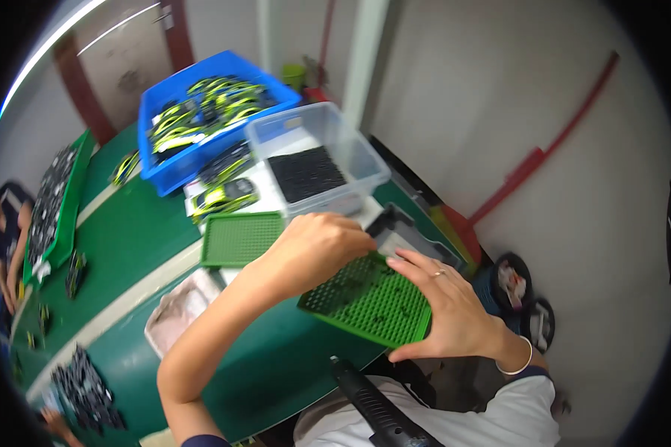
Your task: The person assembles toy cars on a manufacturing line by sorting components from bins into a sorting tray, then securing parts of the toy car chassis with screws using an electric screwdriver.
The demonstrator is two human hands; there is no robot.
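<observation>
My right hand (451,309) grips the right end of a green perforated tray (373,316), with its thumb at the near corner and its fingers at the far one. The tray is tilted, and small dark pieces (384,309) are scattered over its holes. My left hand (324,242) is curled over the tray's far left part, its fingers bent down and pressed together. Their tips are hidden, so I cannot make out what they hold. A second green tray (240,240) lies on the bench, left of my left hand. A black pen-shaped power tool (373,406) shows at the lower edge.
Beyond my hands stand a clear bin (365,160) of thin black parts and a blue crate (156,167) of black-and-yellow devices. A pale cloth (177,309) lies on the green bench (268,365). Another person (11,231) sits at the far left, beside a green crate (71,223).
</observation>
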